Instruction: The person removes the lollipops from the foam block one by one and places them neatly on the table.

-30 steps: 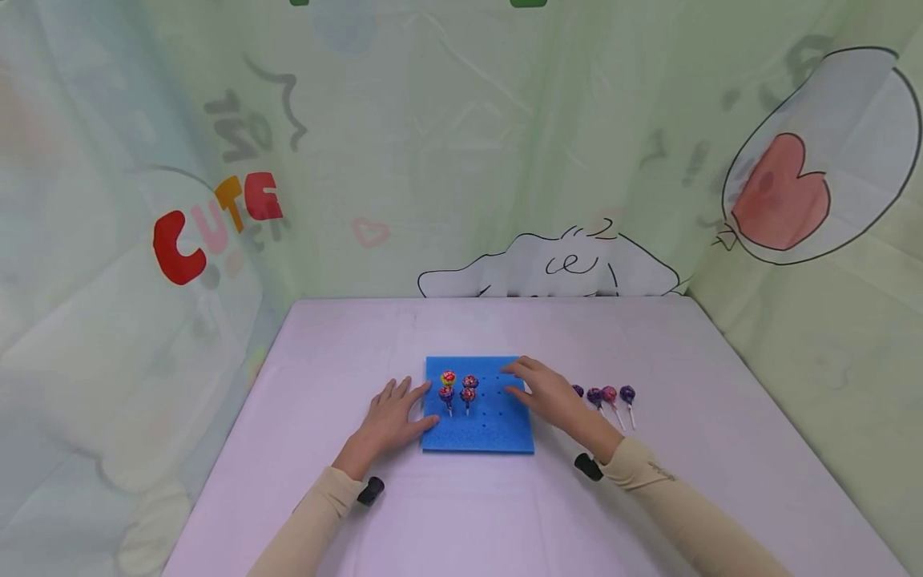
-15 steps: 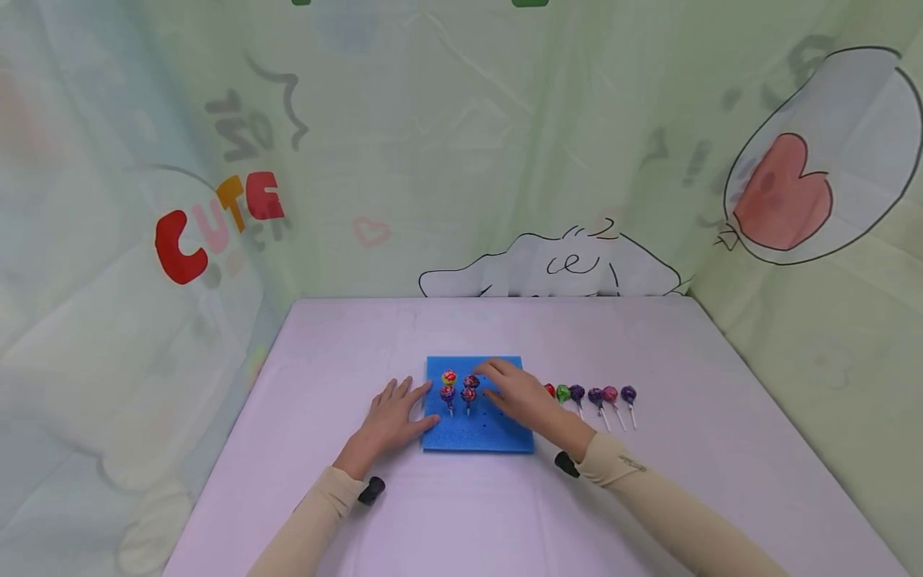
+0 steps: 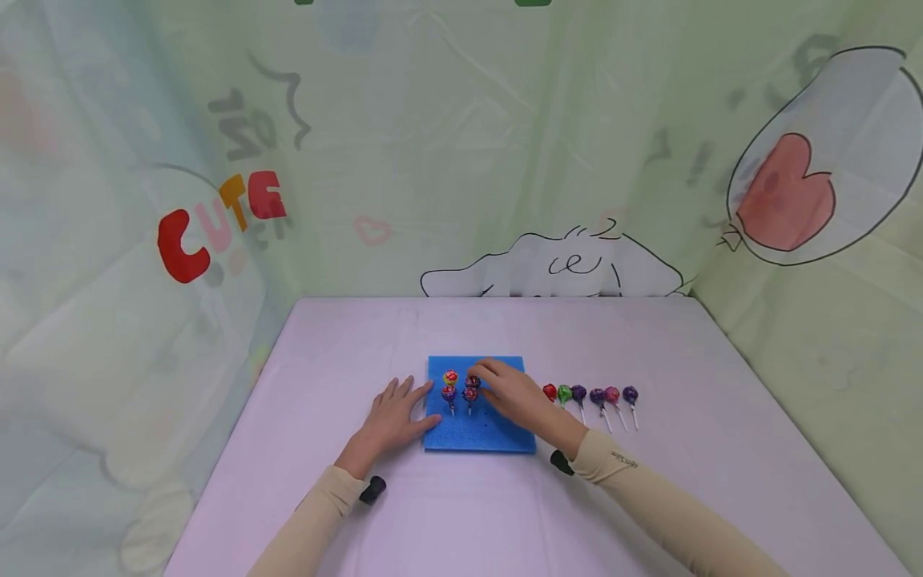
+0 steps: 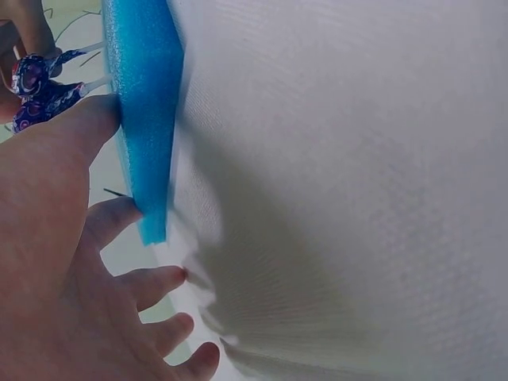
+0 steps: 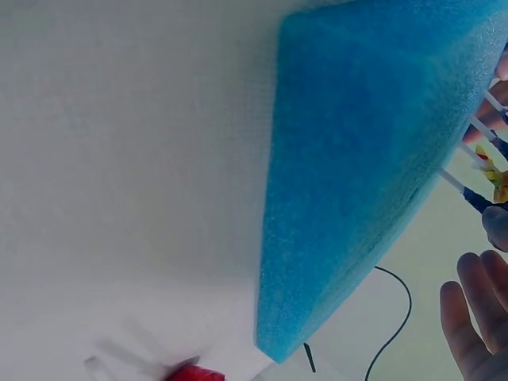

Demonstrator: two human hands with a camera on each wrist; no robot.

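Head view: left hand (image 3: 392, 421) flat on the counter (image 3: 360, 336), fingers straight, fingertips against the left edge of the blue foam block (image 3: 479, 433), same place as 1 s ago. Right hand (image 3: 512, 398) now over the block's middle, shifted left from the block's right edge since 1 s ago; fingers curled toward the back-right of 4 standing lollipops (image 3: 460, 386). Contact between fingertips and that lollipop hard to judge; grip neither plainly clamped nor plainly apart, so cannot tell. Since the shift, a row of 6 loose lollipops (image 3: 591, 396) fully uncovered on the counter right of the block, red and green ones at its left end; 1 s ago only 4 showing. Printed curtain (image 3: 461, 160) behind.

Left wrist view: block (image 4: 143, 95) seen edge-on, thumb and forefinger of the left hand (image 4: 71, 262) touching its side, other fingers spread on the cloth. 2 purple wrapped lollipops (image 4: 36, 91) with white sticks beyond, a detail of wrapper not clear from the head.

Right wrist view: block (image 5: 373, 159) from its corner, white sticks entering its top at the right; fingers of the right hand (image 5: 476, 317) loosely bent, partly out of frame. 1 red lollipop (image 5: 194, 371) blurred at the lower edge.
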